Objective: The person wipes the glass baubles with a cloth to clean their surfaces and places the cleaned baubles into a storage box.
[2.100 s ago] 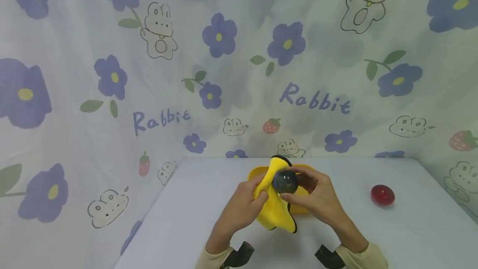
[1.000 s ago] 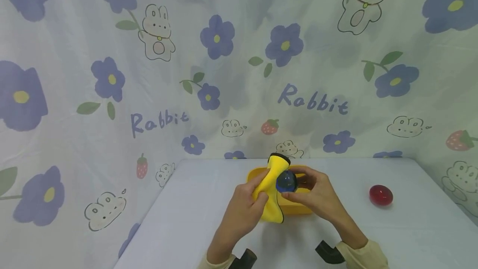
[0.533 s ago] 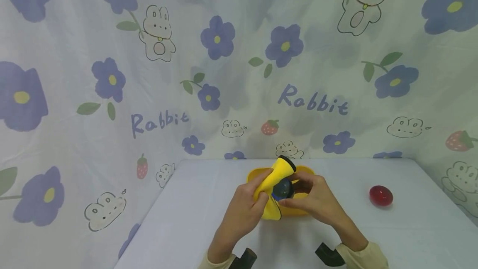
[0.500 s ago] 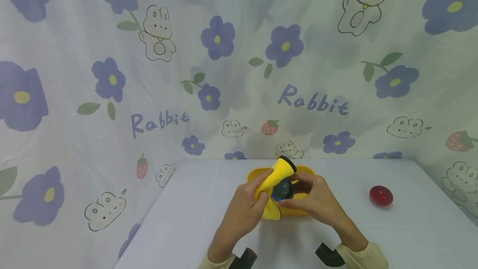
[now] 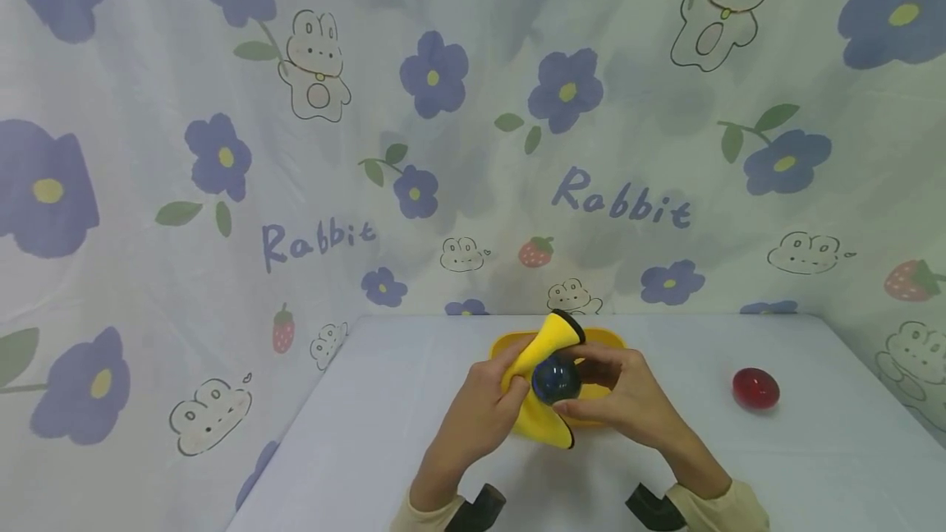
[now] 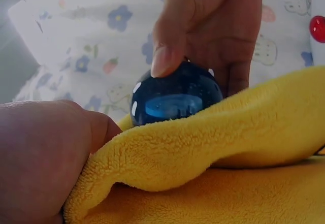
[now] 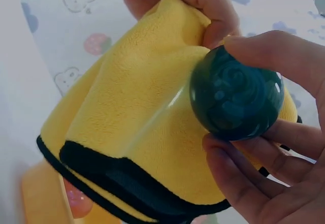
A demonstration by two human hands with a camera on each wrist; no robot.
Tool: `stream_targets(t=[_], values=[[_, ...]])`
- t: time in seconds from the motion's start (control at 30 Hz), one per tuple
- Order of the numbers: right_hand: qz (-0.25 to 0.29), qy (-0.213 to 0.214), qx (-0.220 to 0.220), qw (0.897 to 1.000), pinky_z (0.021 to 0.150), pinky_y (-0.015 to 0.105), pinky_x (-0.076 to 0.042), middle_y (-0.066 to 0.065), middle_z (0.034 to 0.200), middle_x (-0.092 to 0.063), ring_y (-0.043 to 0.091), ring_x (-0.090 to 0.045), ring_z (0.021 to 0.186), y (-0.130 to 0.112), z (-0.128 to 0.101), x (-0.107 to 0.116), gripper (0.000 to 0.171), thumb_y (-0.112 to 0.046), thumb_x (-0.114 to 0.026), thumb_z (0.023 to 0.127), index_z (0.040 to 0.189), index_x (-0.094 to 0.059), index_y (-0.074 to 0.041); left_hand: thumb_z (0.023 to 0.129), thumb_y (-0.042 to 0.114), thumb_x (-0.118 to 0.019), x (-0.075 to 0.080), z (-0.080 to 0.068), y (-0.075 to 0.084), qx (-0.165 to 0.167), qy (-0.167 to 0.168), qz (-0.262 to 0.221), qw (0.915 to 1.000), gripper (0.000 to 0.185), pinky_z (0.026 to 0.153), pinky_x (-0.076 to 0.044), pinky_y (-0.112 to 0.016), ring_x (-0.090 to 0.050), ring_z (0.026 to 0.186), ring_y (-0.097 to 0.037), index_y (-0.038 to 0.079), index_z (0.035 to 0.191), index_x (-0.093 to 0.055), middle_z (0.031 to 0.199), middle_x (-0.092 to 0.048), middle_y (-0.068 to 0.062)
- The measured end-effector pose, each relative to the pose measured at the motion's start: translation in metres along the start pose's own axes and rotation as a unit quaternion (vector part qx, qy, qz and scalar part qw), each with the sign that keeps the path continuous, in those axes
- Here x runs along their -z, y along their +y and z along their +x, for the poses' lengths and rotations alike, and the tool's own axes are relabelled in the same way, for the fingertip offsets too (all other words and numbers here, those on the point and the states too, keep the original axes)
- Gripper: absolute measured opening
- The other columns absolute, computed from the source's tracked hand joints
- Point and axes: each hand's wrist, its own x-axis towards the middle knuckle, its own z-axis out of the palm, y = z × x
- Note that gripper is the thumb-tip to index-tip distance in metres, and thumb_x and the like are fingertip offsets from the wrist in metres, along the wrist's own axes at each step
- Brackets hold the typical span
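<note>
My left hand point(image 5: 480, 401) grips a yellow cloth point(image 5: 543, 351) with black edging, its fingers pinching the folded fabric. My right hand point(image 5: 628, 392) holds a dark blue, glossy ball point(image 5: 557, 380) between thumb and fingers. The cloth lies against the ball's left side in the head view. From the left wrist, the ball point(image 6: 175, 94) rises behind a fold of the cloth point(image 6: 203, 137), and the right thumb rests on top. In the right wrist view the ball point(image 7: 236, 94) looks dark green, and the cloth point(image 7: 147, 87) hangs with its black-edged end downward.
Behind the hands a yellow container point(image 5: 506, 341) stands on the white table point(image 5: 355, 433). Through the right wrist view, something reddish point(image 7: 77, 199) shows inside it. A glossy red rounded object point(image 5: 756, 389) lies to the right. A patterned curtain point(image 5: 473, 146) hangs behind the table.
The hands stay close together over the table while the cloth shifts against the ball. Compared with earlier, the ball sits slightly lower and farther left, and the cloth's lower end has changed shape.
</note>
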Motion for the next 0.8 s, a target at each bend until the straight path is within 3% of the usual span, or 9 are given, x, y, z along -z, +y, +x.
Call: stream_targets(t=[0.23,0.4,0.6,0.8], values=[[0.061,0.01,0.05,0.997,0.089,0.027,-0.061,0.014,0.117,-0.074,0.016,-0.075,0.095,0.0003,0.0003,0.0021,0.05,-0.007,-0.088,0.076,0.123,-0.07,-0.008,0.099,0.01,-0.047,0.0001,0.0004,-0.0017,0.008,-0.018,-0.032,0.9993,0.049,0.063,-0.055,-0.021,-0.058,0.063,-0.004,0.011,0.147,-0.054,0.097,-0.068,-0.007],[0.067,0.04,0.064,0.995,0.088,0.026,-0.061,0.015,0.114,-0.073,0.016,-0.074,0.09,0.0005,0.0014,0.0023,0.05,-0.001,-0.086,0.076,0.123,-0.07,-0.006,0.099,0.013,-0.047,-0.0002,0.0003,0.0005,0.025,-0.027,-0.047,0.9982,0.048,0.065,-0.056,-0.022,-0.06,0.066,-0.005,0.012,0.146,-0.054,0.095,-0.067,-0.005],[0.057,0.078,0.043,0.994,0.091,0.02,-0.058,0.014,0.119,-0.072,0.015,-0.073,0.092,-0.0023,0.0023,0.0027,0.054,-0.004,-0.087,0.076,0.127,-0.069,-0.008,0.099,0.016,-0.048,-0.0005,0.0005,0.0026,0.053,-0.037,-0.055,0.9964,0.044,0.066,-0.056,-0.023,-0.06,0.068,-0.007,0.016,0.141,-0.057,0.092,-0.065,0.0],[0.058,0.086,0.005,0.995,0.094,0.02,-0.057,0.015,0.129,-0.066,0.01,-0.071,0.104,-0.0036,0.0039,0.0033,0.058,-0.006,-0.088,0.077,0.13,-0.066,-0.006,0.098,0.018,-0.049,-0.0017,0.0004,0.0037,0.065,-0.044,-0.05,0.9956,0.043,0.068,-0.056,-0.022,-0.061,0.071,-0.008,0.014,0.14,-0.058,0.094,-0.064,0.0]])
